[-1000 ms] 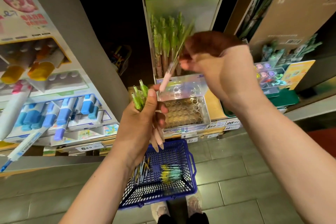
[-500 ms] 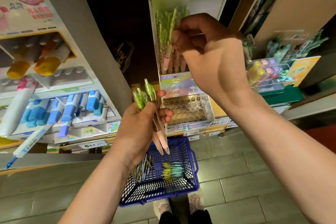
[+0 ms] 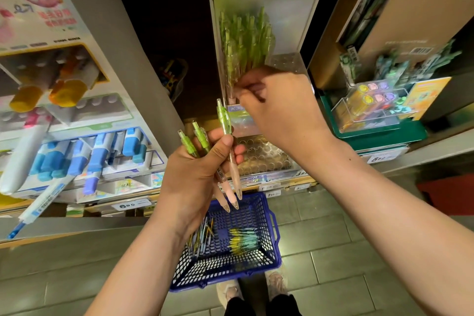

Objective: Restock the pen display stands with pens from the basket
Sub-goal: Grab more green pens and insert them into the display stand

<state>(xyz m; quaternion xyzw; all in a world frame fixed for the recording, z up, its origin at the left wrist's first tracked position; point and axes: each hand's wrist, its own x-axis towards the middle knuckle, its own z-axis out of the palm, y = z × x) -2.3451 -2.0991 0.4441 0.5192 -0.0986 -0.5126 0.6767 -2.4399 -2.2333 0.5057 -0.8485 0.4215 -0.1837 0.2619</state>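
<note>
My left hand [image 3: 197,172] grips three green-capped pens [image 3: 225,126] with pink barrels, tips pointing down over the blue basket [image 3: 272,254]. That basket sits on the floor with more pens [image 3: 242,240] lying inside. My right hand [image 3: 279,108] is at the clear pen display stand [image 3: 261,20], its fingers curled low among the upright green pens [image 3: 246,41]. Whether it still pinches a pen is hidden by the fingers. A lower tier of round pen holes [image 3: 261,156] shows below the hand.
A display of blue and white markers [image 3: 84,156] fills the shelf at left, with a price tag [image 3: 128,205] beneath. A green tray with a clear box of coloured items [image 3: 372,108] stands at right. Grey tiled floor [image 3: 333,264] and my shoes [image 3: 230,292] lie below.
My right hand has carried a pen up to the stand and lowered among the standing green pens. The left hand has risen slightly with its three pens.
</note>
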